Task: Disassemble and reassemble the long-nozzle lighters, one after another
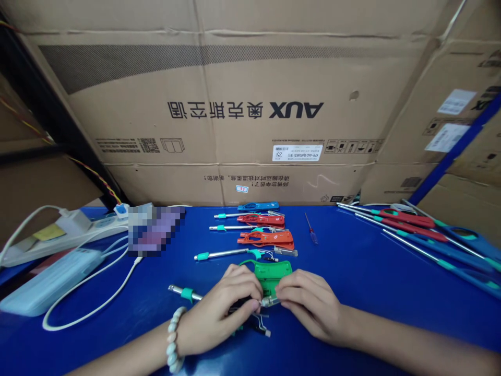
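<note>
Thumb and fingers of my left hand (pixel 229 300) are closed near the pale end of a small clear plastic piece (pixel 270 301). My right hand (pixel 313 303) pinches the other end of that piece, partly covering it. Just behind both hands lies an opened green lighter casing (pixel 270 269). A metal lighter tube with a teal collar (pixel 187 294) runs beneath my left hand, its middle hidden. Thin white wires and a black part (pixel 260 327) with a light tip stick out below the left fingers. Exactly what the left fingertips grip is hard to see.
Behind lie orange (pixel 270 239), red (pixel 261 220) and blue (pixel 260 206) lighter casings with metal tubes. A screwdriver (pixel 312 232) is right of them. Several long lighters (pixel 415 219) lie far right. Left are a power strip (pixel 105 224), power bank (pixel 58 279) and cable (pixel 113 292). Cardboard (pixel 242 68) stands behind.
</note>
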`<state>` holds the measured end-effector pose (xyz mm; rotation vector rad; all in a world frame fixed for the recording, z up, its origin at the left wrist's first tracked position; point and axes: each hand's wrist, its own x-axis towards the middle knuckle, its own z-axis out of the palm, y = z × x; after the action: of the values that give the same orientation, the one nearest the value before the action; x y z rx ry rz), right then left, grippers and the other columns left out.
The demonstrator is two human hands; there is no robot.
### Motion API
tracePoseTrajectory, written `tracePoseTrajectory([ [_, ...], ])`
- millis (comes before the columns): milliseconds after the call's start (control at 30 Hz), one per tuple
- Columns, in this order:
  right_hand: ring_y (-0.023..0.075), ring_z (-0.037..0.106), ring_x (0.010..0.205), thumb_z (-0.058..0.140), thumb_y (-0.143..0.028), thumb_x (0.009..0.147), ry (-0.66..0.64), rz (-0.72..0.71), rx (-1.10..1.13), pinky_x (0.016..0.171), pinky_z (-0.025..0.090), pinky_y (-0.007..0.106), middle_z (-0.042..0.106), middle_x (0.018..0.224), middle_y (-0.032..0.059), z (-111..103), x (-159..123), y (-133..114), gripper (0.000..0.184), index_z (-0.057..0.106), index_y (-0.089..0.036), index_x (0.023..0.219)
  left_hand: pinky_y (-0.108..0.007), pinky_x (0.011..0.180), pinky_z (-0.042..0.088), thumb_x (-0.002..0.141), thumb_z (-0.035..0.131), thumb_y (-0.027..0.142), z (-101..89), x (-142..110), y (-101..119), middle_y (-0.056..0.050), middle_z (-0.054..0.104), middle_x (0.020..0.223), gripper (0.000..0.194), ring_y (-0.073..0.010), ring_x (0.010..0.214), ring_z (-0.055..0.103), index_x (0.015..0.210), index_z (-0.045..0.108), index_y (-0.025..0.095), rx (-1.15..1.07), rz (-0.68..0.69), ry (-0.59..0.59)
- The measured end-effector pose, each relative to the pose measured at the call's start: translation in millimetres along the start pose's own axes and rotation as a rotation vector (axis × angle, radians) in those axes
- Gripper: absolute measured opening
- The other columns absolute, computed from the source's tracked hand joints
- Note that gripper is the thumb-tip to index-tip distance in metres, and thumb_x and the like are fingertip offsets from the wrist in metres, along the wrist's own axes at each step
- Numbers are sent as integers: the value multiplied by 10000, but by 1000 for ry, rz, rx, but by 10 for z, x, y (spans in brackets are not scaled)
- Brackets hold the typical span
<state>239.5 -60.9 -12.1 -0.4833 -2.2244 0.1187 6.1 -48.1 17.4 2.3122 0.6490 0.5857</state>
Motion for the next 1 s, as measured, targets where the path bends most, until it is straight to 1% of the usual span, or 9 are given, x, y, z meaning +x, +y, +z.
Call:
tracePoseTrajectory([
  [167,188,579,854,490,-65,875,-1,11,-75,742,501,315,629,935,110,1,29,27,266,537,-122,1130,-300,856,320,952,449,196,-14,67,43,-2,599,848,188,-158,859,507,796,551,179,-21,14,56],
  [267,193,578,861,439,-93,895,1,33,-116,739,504,319,615,952,118,2,93,103,264,541,-124,1136,-297,843,350,931,470,214,-54,187,46,-6,610,818,209,-157,829,527,749,562,170,-57,4,98],
  [300,196,579,860,420,-105,904,-5,47,-128,736,503,323,616,952,118,2,122,144,260,542,-127,1132,-296,827,364,922,471,217,-71,242,34,-8,612,792,219,-157,803,533,733,569,167,-73,-14,133],
  [400,203,586,812,377,-145,933,-36,90,-160,727,490,343,645,908,98,5,201,298,229,548,-151,1085,-283,740,408,879,496,244,-120,433,-34,-21,631,732,215,-161,730,555,703,582,155,-212,-83,201],
  [467,203,583,773,374,-166,947,-11,116,-194,710,475,342,653,874,89,11,227,404,197,548,-157,1037,-272,697,416,813,540,248,-135,561,-93,-14,620,664,187,-154,669,547,656,569,150,-381,-140,223],
  [600,196,577,745,366,-208,972,58,155,-231,692,444,322,653,843,73,36,199,533,173,535,-176,955,-252,651,414,756,526,236,-103,739,-185,-3,596,608,166,-140,624,537,614,542,152,-467,-161,249],
  [700,187,556,683,344,-215,980,78,163,-237,655,417,311,639,795,63,56,162,548,189,524,-173,940,-245,636,406,730,516,241,-58,784,-201,4,580,579,168,-128,588,519,588,524,153,-517,-171,268],
  [833,186,549,668,304,-245,995,91,180,-183,668,409,317,620,764,55,69,142,535,232,519,-177,937,-243,634,398,718,512,234,-11,768,-176,5,579,562,167,-122,571,506,574,532,152,-565,-192,286],
  [1000,190,549,706,308,-318,996,132,290,-86,688,421,322,630,807,61,78,130,550,264,524,-190,916,-257,695,418,730,486,210,42,748,-146,-18,632,635,187,-146,671,559,549,485,160,-606,-198,336],
])
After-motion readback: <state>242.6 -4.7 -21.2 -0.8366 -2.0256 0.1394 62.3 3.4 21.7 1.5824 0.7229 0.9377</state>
